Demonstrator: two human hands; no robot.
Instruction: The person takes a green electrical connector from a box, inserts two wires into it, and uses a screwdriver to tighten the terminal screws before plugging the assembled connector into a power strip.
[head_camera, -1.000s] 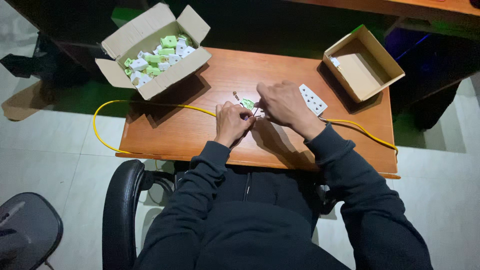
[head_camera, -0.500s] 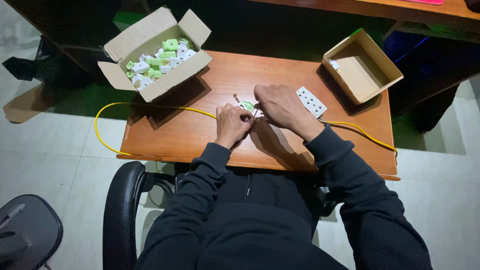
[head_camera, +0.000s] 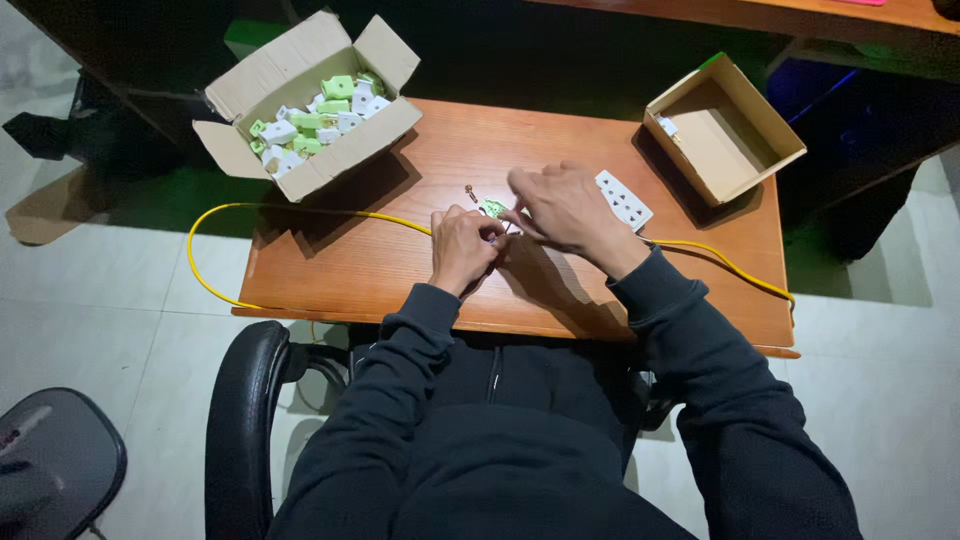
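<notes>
Even overhead light on a sharp, wide view, dark at the far edge

The wooden desk (head_camera: 560, 150) is brightly and evenly lit; the open cardboard box (head_camera: 300, 100) on the far left and the smaller box (head_camera: 720, 130) on the far right cast soft shadows towards the near side. Beyond the desk the scene falls into near-black. The pale floor (head_camera: 120, 300) shows mild sheen, and lines bend slightly near the corners.
</notes>
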